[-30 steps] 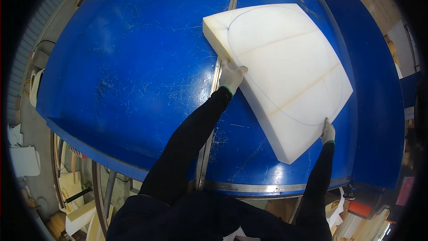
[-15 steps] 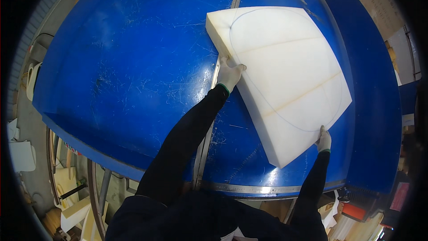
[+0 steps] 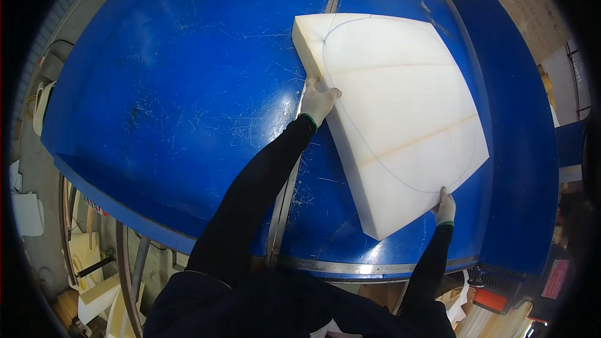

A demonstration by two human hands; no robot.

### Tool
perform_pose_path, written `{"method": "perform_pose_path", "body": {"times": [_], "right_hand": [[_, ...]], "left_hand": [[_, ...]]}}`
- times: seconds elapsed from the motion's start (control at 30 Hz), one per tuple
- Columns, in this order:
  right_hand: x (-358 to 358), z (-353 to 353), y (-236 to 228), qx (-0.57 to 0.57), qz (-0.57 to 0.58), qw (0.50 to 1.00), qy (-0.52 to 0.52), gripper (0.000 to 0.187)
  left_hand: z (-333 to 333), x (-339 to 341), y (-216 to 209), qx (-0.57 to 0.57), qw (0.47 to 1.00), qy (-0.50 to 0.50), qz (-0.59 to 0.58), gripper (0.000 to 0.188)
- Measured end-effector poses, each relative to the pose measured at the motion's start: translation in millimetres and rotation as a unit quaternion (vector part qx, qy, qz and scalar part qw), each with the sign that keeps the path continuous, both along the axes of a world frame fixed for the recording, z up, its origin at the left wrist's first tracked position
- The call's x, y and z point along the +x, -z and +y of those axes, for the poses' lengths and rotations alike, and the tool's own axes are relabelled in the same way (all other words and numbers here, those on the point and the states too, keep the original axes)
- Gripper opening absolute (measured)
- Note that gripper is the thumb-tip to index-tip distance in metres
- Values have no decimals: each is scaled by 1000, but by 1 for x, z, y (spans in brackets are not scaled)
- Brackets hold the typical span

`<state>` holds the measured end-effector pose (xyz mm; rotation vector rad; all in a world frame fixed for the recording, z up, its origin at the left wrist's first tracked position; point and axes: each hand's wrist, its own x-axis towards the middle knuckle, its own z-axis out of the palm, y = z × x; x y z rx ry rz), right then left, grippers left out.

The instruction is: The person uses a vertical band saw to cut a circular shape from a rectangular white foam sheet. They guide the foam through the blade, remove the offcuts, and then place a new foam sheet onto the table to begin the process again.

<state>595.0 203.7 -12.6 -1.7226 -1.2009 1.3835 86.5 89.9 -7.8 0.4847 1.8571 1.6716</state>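
A thick white foam block (image 3: 400, 103) lies at an angle on the blue table (image 3: 181, 87). A thin pen line traces a large rounded outline on its top, and two yellowish seams cross it. My left hand (image 3: 319, 99), in a pale glove with a green cuff, grips the block's left edge, thumb on top and fingers against the side. At the near right edge my right hand (image 3: 445, 206), gloved alike, holds the block with the thumb on top; its other fingers are mostly hidden.
A metal strip (image 3: 283, 219) runs across the table from near to far, passing under the block. Along the near edge lies a metal rail (image 3: 363, 268). Foam offcuts (image 3: 100, 300) lie below at the left. A cardboard sheet (image 3: 523, 9) stands at the far right.
The foam block has turned slightly clockwise, its near corner shifting left and its far end right. My right hand has moved left and a little nearer with it; my left hand has barely shifted.
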Motion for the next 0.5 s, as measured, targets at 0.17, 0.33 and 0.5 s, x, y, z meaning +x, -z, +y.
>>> {"method": "perform_pose_path", "body": {"times": [0.17, 0.33, 0.5], "right_hand": [[-12, -20, -2, 12, 24, 1000, 14, 32], [-12, -33, -1, 16, 41, 999, 24, 29], [-26, -58, -14, 12, 29, 999, 20, 28]], "left_hand": [[4, -10, 10, 4, 1000, -7, 15, 87], [8, -15, 12, 22, 1000, -16, 7, 86], [7, -22, 9, -50, 998, -16, -31, 94]]}}
